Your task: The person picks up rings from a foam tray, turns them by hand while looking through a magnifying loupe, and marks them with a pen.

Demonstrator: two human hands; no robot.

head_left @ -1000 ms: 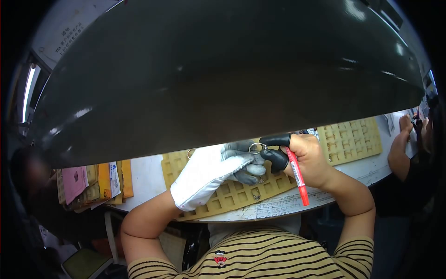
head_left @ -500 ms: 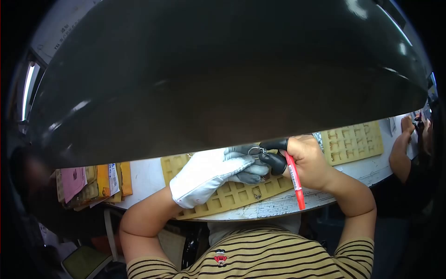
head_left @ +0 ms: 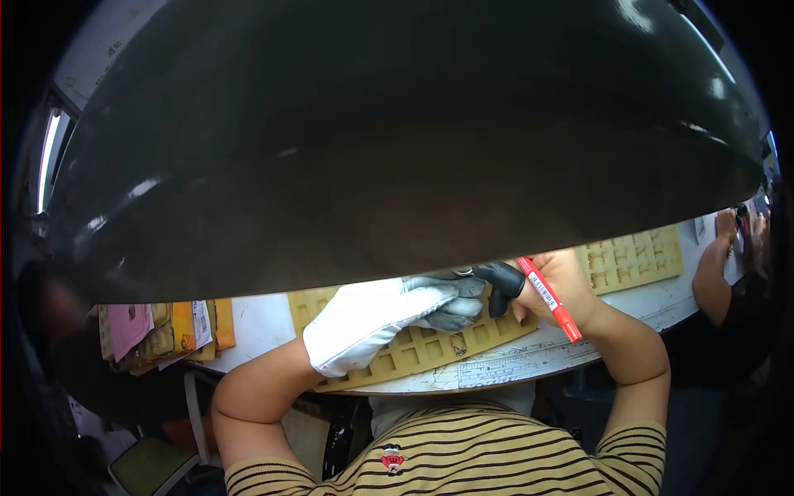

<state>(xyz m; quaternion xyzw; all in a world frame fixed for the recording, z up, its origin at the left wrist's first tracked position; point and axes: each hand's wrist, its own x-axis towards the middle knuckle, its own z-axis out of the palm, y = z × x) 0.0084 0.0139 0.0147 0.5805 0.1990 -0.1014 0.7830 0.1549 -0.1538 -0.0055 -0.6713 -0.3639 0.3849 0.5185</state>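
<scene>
My left hand, in a white glove with grey fingertips, is closed on a small metal ring that is partly hidden by the dark lamp edge. My right hand wears black finger covers and touches the ring's right side. A red marker lies across that hand, held against the palm and pointing down to the right. Beneath both hands is a yellow tray of square compartments, with a small metal piece in one of them.
A dark glossy lamp hood covers the upper view. Another yellow tray holds small pieces at the right. Packets and papers are stacked at the left. At the far right is another person's arm.
The lamp edge now covers more of the hands. My right hand has turned, its marker swinging to the right, and the ring has moved slightly right and is less visible.
</scene>
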